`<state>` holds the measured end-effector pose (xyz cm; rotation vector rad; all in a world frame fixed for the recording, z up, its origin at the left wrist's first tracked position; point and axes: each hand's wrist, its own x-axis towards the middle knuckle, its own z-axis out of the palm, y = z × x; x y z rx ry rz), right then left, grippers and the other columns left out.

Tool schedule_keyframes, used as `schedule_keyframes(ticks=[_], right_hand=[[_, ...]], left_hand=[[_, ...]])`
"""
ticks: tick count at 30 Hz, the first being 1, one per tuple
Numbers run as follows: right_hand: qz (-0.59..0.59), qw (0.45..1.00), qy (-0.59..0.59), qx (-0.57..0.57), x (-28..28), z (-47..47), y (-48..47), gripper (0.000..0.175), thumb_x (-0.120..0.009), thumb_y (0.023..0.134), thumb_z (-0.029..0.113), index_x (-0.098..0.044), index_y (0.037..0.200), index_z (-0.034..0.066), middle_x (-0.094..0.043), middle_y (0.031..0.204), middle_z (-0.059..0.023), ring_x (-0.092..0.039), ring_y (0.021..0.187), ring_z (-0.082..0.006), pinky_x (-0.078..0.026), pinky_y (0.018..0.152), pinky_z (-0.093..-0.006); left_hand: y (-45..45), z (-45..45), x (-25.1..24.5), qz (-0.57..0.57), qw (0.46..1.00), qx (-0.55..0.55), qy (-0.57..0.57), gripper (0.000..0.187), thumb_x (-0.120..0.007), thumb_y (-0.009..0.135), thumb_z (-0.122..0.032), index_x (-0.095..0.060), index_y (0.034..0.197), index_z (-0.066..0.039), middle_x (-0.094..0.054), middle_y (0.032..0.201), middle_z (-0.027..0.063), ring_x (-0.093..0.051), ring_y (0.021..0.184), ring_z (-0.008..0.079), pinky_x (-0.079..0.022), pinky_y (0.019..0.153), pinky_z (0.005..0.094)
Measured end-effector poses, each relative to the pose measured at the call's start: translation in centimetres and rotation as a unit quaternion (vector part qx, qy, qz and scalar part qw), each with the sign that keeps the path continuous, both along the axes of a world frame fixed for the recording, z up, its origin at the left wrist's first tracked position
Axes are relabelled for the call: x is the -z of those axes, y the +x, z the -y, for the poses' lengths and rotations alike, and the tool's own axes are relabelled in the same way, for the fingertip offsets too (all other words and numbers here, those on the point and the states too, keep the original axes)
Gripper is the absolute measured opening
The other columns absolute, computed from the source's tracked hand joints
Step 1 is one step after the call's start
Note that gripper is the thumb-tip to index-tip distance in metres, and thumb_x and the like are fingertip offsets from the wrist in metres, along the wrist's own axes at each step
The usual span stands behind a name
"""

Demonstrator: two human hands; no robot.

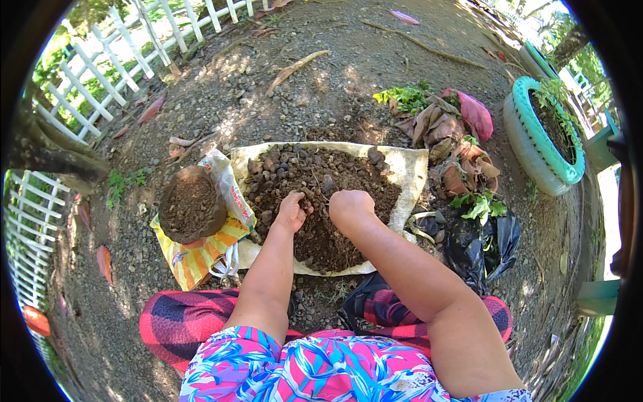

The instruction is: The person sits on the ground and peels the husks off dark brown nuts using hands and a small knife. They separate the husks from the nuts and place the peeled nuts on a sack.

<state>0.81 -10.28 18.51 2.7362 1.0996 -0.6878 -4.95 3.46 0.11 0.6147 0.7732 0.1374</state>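
Dark, crumbly soil mixed with stones lies heaped on a pale woven sack spread on the ground. Over the middle of the heap, my left hand has its fingers partly curled, close against soil and thin root-like strands. Whether it grips any of them is unclear. My right hand is closed in a fist just to the right, back of the hand upward, and its fingertips are hidden. Left of the sack, a round dark container full of soil rests on a yellow and white plastic bag.
Dry leaves, a pink bag and a black plastic bag with green leaves lie to the right. Farther right stands a turquoise-painted tire planter. A white picket fence and a tree trunk border the left.
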Motion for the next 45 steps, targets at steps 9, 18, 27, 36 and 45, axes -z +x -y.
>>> schedule_keyframes(ticks=[9, 18, 27, 36, 45], right_hand=[[-0.015, 1.000, -0.005, 0.001, 0.1, 0.2, 0.2, 0.019, -0.053, 0.077, 0.013, -0.070, 0.085, 0.0072, -0.068, 0.087, -0.0114, -0.067, 0.081, -0.0262, -0.053, 0.066, -0.0369], [-0.018, 1.000, -0.022, 0.009, -0.1, 0.1, 0.4, 0.020, -0.053, 0.079, 0.013, -0.071, 0.088, 0.0095, -0.068, 0.091, -0.0085, -0.066, 0.087, -0.0241, -0.052, 0.069, -0.0352], [-0.013, 1.000, -0.002, -0.006, 0.1, 0.4, 0.6, 0.020, -0.051, 0.079, 0.013, -0.069, 0.087, 0.0070, -0.068, 0.091, -0.0115, -0.066, 0.085, -0.0265, -0.052, 0.069, -0.0368], [-0.025, 0.999, -0.022, 0.006, -0.1, -0.1, 0.2, 0.021, -0.051, 0.080, 0.013, -0.070, 0.088, 0.0070, -0.068, 0.092, -0.0118, -0.066, 0.086, -0.0267, -0.053, 0.069, -0.0371], [-0.015, 1.000, -0.015, -0.005, -0.1, 0.2, 0.1, 0.021, -0.051, 0.080, 0.013, -0.070, 0.088, 0.0070, -0.067, 0.092, -0.0119, -0.066, 0.085, -0.0269, -0.053, 0.068, -0.0374]], left_hand=[[-0.4, -0.2, 0.1, -0.077, 0.916, 0.114, 0.376, 0.021, -0.057, 0.074, -0.008, -0.055, 0.096, -0.009, -0.052, 0.109, 0.0073, -0.048, 0.099, 0.0264, -0.039, 0.085, 0.0442], [-4.5, -0.2, 2.8, -0.492, 0.685, 0.045, 0.536, 0.066, -0.063, 0.072, -0.020, -0.034, 0.130, -0.017, -0.029, 0.137, 0.0134, -0.026, 0.126, 0.0366, -0.025, 0.102, 0.0512], [-2.6, 0.7, 3.8, -0.413, 0.744, 0.153, 0.502, 0.059, -0.051, 0.076, 0.001, -0.031, 0.128, -0.018, -0.029, 0.134, 0.0078, -0.027, 0.126, 0.0307, -0.026, 0.100, 0.0549], [-3.5, -1.8, 3.7, -0.253, 0.832, 0.132, 0.476, 0.029, -0.052, 0.089, -0.013, -0.040, 0.115, -0.010, -0.047, 0.116, 0.0188, -0.050, 0.104, 0.0336, -0.042, 0.085, 0.0420], [-1.4, -1.1, 2.0, -0.222, 0.824, 0.081, 0.515, 0.028, -0.055, 0.088, -0.029, -0.048, 0.104, -0.008, -0.060, 0.089, 0.0122, -0.057, 0.080, 0.0278, -0.044, 0.073, 0.0386]])
